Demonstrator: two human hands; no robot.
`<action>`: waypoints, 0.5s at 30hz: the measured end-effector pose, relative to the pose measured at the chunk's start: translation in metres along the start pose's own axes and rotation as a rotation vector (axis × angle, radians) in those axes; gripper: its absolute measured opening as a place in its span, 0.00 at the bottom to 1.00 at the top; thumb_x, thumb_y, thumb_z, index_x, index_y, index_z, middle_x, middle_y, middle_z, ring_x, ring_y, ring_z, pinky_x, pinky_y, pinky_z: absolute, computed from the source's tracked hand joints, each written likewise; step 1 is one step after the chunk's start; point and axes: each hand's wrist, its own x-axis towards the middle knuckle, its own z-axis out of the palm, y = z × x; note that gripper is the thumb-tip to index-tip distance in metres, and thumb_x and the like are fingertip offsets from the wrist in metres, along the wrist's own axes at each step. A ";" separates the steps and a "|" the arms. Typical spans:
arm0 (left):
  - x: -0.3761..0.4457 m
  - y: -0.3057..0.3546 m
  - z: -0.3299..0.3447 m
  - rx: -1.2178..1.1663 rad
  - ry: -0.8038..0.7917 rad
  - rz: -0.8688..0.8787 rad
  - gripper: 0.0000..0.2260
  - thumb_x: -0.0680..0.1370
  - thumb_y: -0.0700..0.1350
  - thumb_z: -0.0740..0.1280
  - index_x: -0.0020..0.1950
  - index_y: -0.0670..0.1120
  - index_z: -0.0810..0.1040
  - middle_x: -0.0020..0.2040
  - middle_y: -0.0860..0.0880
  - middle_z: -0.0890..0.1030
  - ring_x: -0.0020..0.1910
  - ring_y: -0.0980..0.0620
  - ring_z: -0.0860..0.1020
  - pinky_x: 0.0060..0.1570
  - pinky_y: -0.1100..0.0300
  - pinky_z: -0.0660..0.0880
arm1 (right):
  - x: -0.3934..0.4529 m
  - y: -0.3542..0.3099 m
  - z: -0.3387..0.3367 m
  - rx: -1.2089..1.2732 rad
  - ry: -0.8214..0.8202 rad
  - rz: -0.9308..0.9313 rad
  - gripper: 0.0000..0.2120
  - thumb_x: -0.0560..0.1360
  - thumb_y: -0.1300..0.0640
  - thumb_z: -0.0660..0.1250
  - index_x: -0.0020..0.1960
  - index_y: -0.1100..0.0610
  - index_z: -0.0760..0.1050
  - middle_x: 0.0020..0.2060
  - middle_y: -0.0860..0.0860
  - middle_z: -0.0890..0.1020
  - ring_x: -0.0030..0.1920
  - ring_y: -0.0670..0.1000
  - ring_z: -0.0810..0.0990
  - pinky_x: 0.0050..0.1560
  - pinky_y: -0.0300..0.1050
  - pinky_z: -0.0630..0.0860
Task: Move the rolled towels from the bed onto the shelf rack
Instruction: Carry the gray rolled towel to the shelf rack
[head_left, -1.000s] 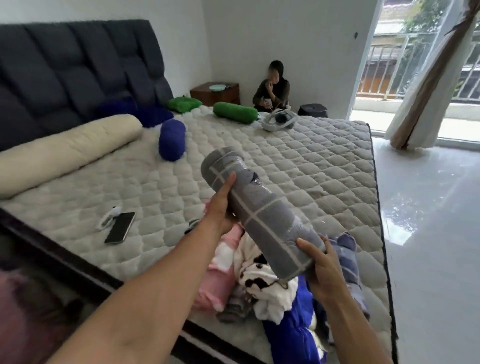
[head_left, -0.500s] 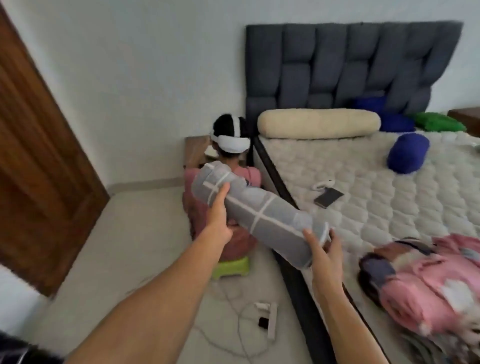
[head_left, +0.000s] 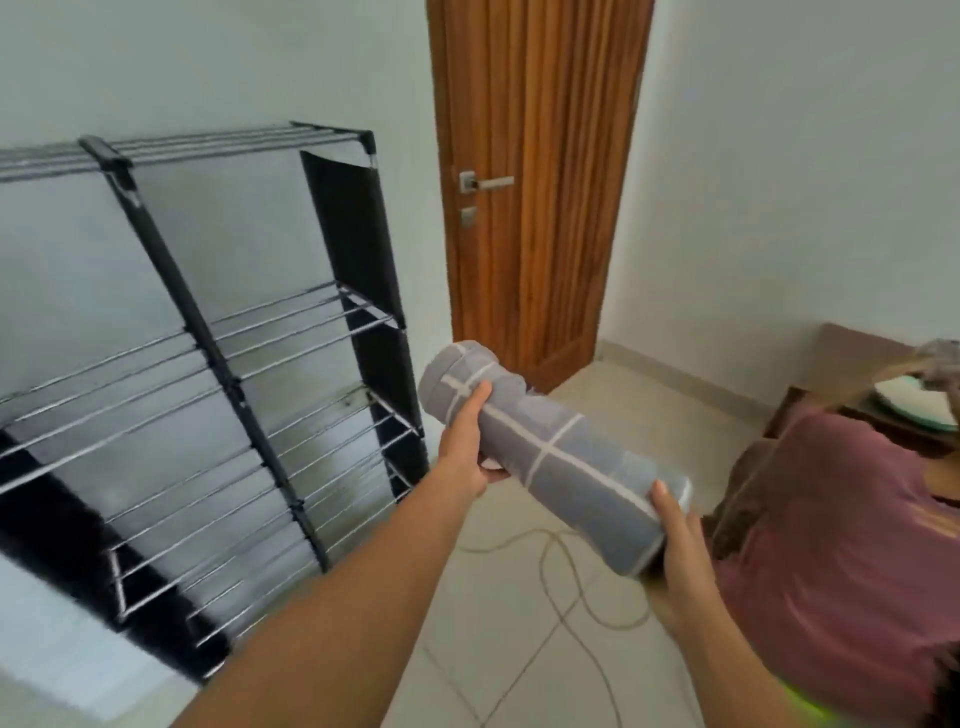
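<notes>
Grey rolled towel (head_left: 558, 460) w/ pale cross stripes is up in the air, both hands on it, well clear of the rack (head_left: 208, 364). Left hand (head_left: 467, 441) wraps the far end, fingers curled under, thumb up along the roll. Right hand (head_left: 675, 540) cups the near end, thumb pressed on top. Towel sits roughly level, tilted a bit down toward the right hand, between the rack's right edge and a seated person in a pink top (head_left: 841, 545).

Risks from here, imo: rack shelves are thin wire rods w/ gaps, so a roll set crosswise to nothing solid could sag or slip thru, or roll off the front edge. Grip is only at the two ends; squeeze too loosely & the middle could droop and the roll come undone. Cable (head_left: 571, 587) loops across the floor tiles right in the path to the rack, so that's a trip hazard. Seated person is close on the right, so a wide swing of the near end might clip them. Rack looks light; a hard push could shift it.
</notes>
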 end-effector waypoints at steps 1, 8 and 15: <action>0.009 0.013 -0.007 -0.015 0.036 0.033 0.36 0.67 0.58 0.75 0.69 0.47 0.66 0.68 0.42 0.73 0.63 0.39 0.73 0.60 0.38 0.73 | 0.013 0.005 0.015 -0.020 -0.035 0.021 0.19 0.76 0.49 0.64 0.67 0.46 0.70 0.59 0.54 0.79 0.52 0.56 0.80 0.49 0.57 0.77; 0.057 0.084 -0.021 -0.122 0.216 0.143 0.37 0.69 0.58 0.73 0.73 0.48 0.63 0.70 0.42 0.71 0.67 0.38 0.71 0.64 0.35 0.69 | 0.094 0.006 0.098 -0.110 -0.205 0.121 0.22 0.75 0.49 0.66 0.68 0.46 0.67 0.64 0.54 0.76 0.60 0.60 0.76 0.49 0.58 0.79; 0.098 0.155 -0.033 -0.096 0.248 0.231 0.38 0.68 0.59 0.73 0.73 0.48 0.64 0.70 0.43 0.71 0.61 0.41 0.73 0.57 0.38 0.73 | 0.142 0.004 0.173 -0.125 -0.361 0.128 0.23 0.75 0.54 0.67 0.68 0.48 0.67 0.63 0.54 0.74 0.60 0.58 0.75 0.45 0.57 0.80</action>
